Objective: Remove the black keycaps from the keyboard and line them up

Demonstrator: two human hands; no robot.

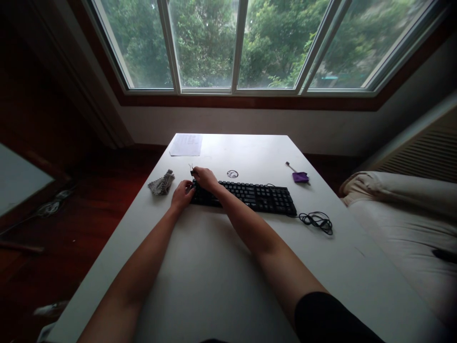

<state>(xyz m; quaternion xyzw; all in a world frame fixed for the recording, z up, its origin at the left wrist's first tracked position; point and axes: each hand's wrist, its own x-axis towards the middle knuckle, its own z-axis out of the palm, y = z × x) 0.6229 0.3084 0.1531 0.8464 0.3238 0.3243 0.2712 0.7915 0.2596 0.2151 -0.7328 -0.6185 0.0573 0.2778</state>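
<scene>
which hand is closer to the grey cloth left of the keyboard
Left. The left hand rests at the keyboard's left end, just right of the grey cloth but not touching it. The right hand sits farther right, over the keyboard's top-left corner.

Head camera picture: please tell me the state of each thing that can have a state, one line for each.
left hand: rests at the keyboard's left end, touching it.
right hand: on the keyboard's left end, pinching a small thin tool.
keyboard: lies flat on the table.
cable: loosely coiled, beside the keyboard's right end.
grey cloth: crumpled.
paper sheet: lies flat.
purple cloth: bunched.
window: looks closed.
</scene>
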